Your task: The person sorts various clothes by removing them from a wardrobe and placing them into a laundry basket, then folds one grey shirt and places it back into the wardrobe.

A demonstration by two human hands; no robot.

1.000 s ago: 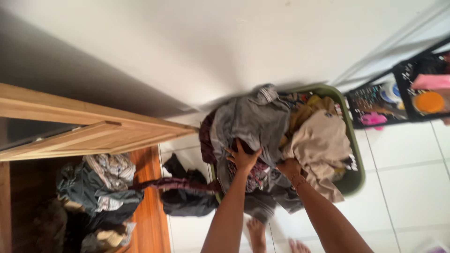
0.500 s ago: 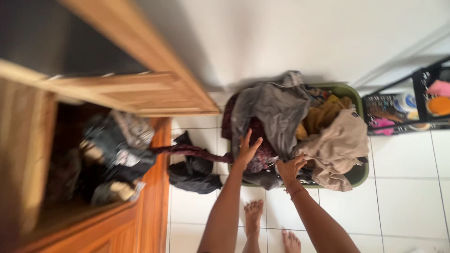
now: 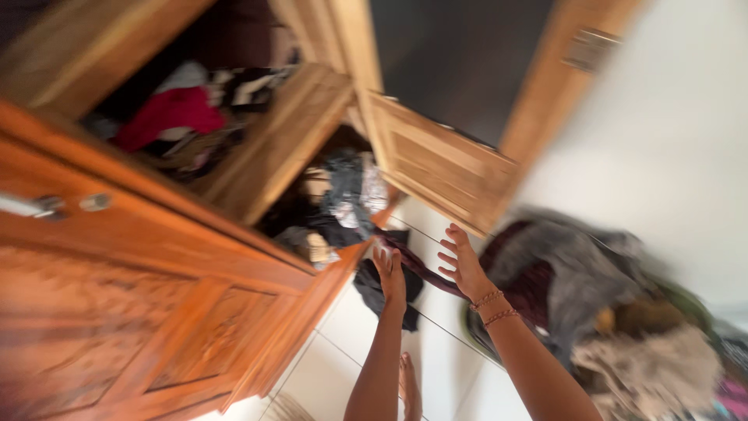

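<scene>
White tiles; maroon garment (image 3: 421,269) between open, empty hands, left (image 3: 389,273), right (image 3: 465,263).

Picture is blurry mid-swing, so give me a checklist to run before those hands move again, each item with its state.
1. Left hand on the maroon garment: cannot tell, blurred.
2. Right hand free, fingers spread: ok.
3. Wardrobe door open: ok.
4. Lower shelf has room: not ok, clothes crowd it.
5. Dark garment off the floor: not ok, it lies on the tiles.
6. Laundry basket within reach: ok, just right of the right arm.
</scene>
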